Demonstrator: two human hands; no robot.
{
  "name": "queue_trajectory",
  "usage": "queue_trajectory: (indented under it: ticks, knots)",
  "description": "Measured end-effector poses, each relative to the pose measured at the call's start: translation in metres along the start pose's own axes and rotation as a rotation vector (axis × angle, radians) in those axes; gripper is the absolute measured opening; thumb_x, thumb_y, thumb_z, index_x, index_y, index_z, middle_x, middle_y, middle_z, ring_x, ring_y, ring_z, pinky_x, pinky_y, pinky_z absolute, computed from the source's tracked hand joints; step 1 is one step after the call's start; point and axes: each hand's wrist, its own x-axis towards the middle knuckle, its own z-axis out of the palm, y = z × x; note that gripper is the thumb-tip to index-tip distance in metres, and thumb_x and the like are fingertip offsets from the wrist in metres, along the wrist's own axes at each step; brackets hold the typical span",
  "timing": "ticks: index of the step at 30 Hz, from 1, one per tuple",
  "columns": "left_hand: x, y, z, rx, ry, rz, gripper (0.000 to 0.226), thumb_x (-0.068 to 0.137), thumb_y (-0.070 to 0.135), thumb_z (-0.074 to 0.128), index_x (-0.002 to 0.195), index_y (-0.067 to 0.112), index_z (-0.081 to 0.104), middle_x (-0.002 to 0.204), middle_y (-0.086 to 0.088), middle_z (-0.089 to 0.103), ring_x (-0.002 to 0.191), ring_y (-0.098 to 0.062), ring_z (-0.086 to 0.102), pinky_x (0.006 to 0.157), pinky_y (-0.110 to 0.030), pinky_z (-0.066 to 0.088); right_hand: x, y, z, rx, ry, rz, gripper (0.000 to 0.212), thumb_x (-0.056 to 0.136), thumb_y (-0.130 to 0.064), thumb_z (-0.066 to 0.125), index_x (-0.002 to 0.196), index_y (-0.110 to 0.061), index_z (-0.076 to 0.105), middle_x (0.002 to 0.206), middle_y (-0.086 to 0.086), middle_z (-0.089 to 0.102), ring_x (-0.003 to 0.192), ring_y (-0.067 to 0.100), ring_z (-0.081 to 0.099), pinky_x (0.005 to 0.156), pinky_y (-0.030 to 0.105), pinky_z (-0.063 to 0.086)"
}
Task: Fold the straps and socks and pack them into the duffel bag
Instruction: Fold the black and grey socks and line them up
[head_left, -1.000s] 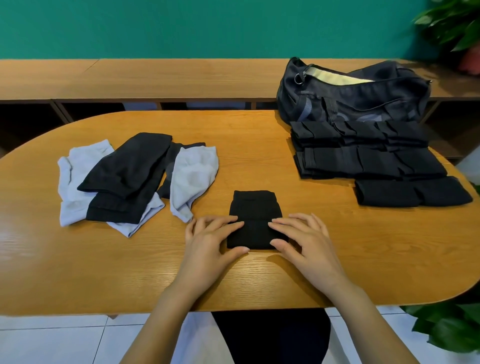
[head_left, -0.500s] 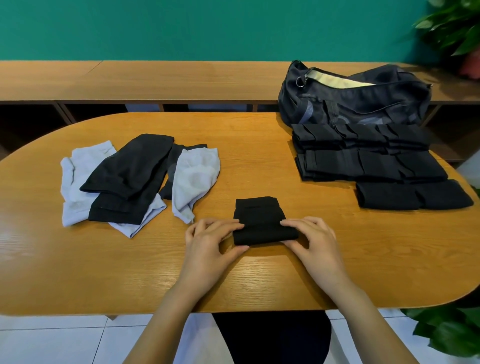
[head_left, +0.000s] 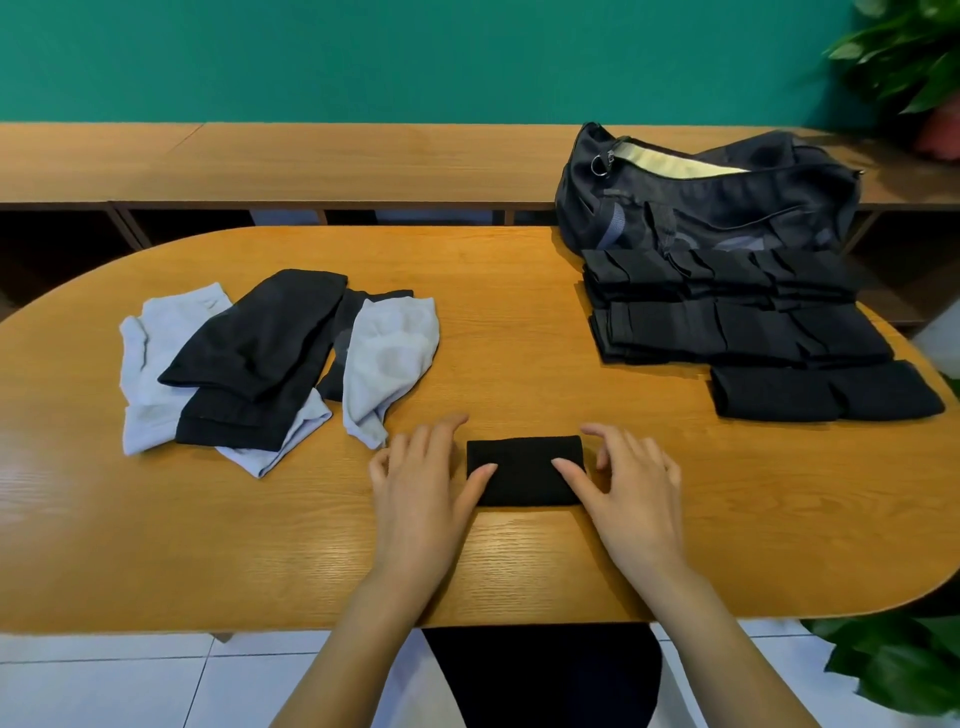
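A black sock (head_left: 524, 469), folded into a small rectangle, lies near the table's front edge. My left hand (head_left: 422, 480) rests flat at its left end with the thumb on the fabric. My right hand (head_left: 626, 483) lies at its right end, thumb pressing the sock, fingers spread. A loose heap of black and pale blue socks (head_left: 270, 364) lies at the left. Folded black straps and socks (head_left: 737, 325) are stacked at the right, with a folded black pair (head_left: 826, 392) in front. The dark duffel bag (head_left: 711, 202) stands behind them, its zip open.
The wooden oval table (head_left: 519, 561) carries everything. A long wooden bench (head_left: 311, 161) runs behind it against a green wall. Potted plants stand at the far right top (head_left: 909, 57) and the lower right (head_left: 898, 670).
The black sock was folded once more, from a taller shape into a short wide rectangle. Both hands moved from its near end to its two sides.
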Motion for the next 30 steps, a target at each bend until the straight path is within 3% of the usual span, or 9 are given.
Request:
queue_trajectory:
  ticks: [2, 4, 7, 10, 12, 14, 17, 22, 30]
  knots:
    - [0.000, 0.001, 0.002, -0.005, 0.010, 0.131, 0.034, 0.094, 0.044, 0.053, 0.125, 0.031, 0.053, 0.113, 0.014, 0.056, 0.107, -0.011, 0.048, 0.094, -0.031, 0.029, -0.002, -0.001, -0.001, -0.067, 0.054, -0.072, 0.063, 0.091, -0.067, 0.031, 0.133, -0.026, 0.052, 0.111, -0.011, 0.055, 0.112, 0.014, 0.048, 0.108, 0.041, 0.032]
    - [-0.001, 0.001, 0.001, 0.013, -0.004, 0.219, 0.031, 0.097, 0.042, 0.045, 0.121, 0.030, 0.061, 0.121, 0.015, 0.059, 0.114, -0.010, 0.048, 0.100, -0.031, 0.024, -0.006, -0.005, -0.003, -0.097, 0.088, -0.226, 0.062, 0.098, -0.062, 0.024, 0.141, -0.024, 0.047, 0.138, -0.005, 0.051, 0.133, 0.016, 0.040, 0.117, 0.047, 0.020]
    - [-0.002, -0.003, 0.003, 0.064, -0.101, 0.201, 0.041, 0.099, 0.045, 0.033, 0.123, 0.033, 0.065, 0.128, 0.017, 0.059, 0.123, -0.013, 0.047, 0.110, -0.043, 0.021, -0.014, -0.007, 0.001, -0.220, -0.127, -0.423, 0.061, 0.101, -0.059, 0.014, 0.151, -0.027, 0.029, 0.158, -0.008, 0.025, 0.149, 0.013, 0.013, 0.120, 0.046, -0.003]
    - [-0.003, -0.007, 0.005, 0.109, -0.208, 0.159, 0.050, 0.098, 0.051, 0.022, 0.134, 0.037, 0.055, 0.139, 0.018, 0.052, 0.133, -0.016, 0.040, 0.115, -0.054, 0.015, -0.018, 0.001, 0.011, -0.322, -0.257, -0.421, 0.064, 0.100, -0.062, 0.008, 0.153, -0.027, 0.020, 0.161, -0.008, 0.018, 0.150, 0.012, 0.001, 0.118, 0.045, -0.009]
    - [-0.001, -0.004, 0.004, 0.158, -0.254, 0.159, 0.056, 0.098, 0.054, 0.015, 0.140, 0.038, 0.049, 0.145, 0.018, 0.046, 0.138, -0.017, 0.034, 0.116, -0.054, 0.009, -0.018, -0.003, 0.009, -0.330, -0.218, -0.388, 0.066, 0.101, -0.060, 0.007, 0.149, -0.023, 0.033, 0.157, -0.004, 0.027, 0.149, 0.017, 0.014, 0.117, 0.047, -0.001]
    - [0.002, 0.002, 0.003, 0.195, -0.304, 0.153, 0.065, 0.095, 0.059, 0.002, 0.144, 0.040, 0.040, 0.150, 0.020, 0.037, 0.142, -0.015, 0.025, 0.118, -0.052, 0.003, -0.018, -0.012, 0.002, -0.273, -0.158, -0.355, 0.067, 0.102, -0.058, 0.007, 0.144, -0.021, 0.044, 0.153, -0.004, 0.037, 0.145, 0.017, 0.028, 0.119, 0.038, 0.010]
    - [0.012, 0.009, 0.003, 0.114, -0.378, 0.113, 0.077, 0.088, 0.064, -0.011, 0.147, 0.042, 0.032, 0.154, 0.021, 0.029, 0.145, -0.011, 0.014, 0.118, -0.050, -0.003, -0.018, -0.016, -0.002, -0.210, -0.164, -0.370, 0.074, 0.098, -0.062, -0.001, 0.146, -0.027, 0.043, 0.151, -0.009, 0.041, 0.140, 0.010, 0.034, 0.113, 0.024, 0.018]
    - [0.022, 0.015, 0.005, 0.086, -0.419, 0.082, 0.079, 0.081, 0.071, -0.015, 0.152, 0.044, 0.010, 0.161, 0.016, 0.010, 0.148, -0.011, -0.001, 0.118, -0.050, -0.011, 0.005, 0.007, -0.010, -0.314, -0.216, -0.214, 0.085, 0.084, -0.070, -0.011, 0.154, -0.031, 0.019, 0.161, -0.011, 0.015, 0.149, 0.010, 0.010, 0.121, 0.030, 0.005]
    - [0.014, 0.022, 0.008, 0.032, -0.379, 0.061, 0.082, 0.081, 0.072, -0.012, 0.153, 0.041, 0.012, 0.160, 0.014, 0.015, 0.148, -0.011, 0.000, 0.117, -0.047, -0.016, 0.042, 0.056, -0.030, -0.370, -0.158, -0.003, 0.080, 0.088, -0.065, 0.004, 0.154, -0.024, 0.024, 0.161, -0.004, 0.019, 0.149, 0.014, 0.010, 0.122, 0.040, 0.005]
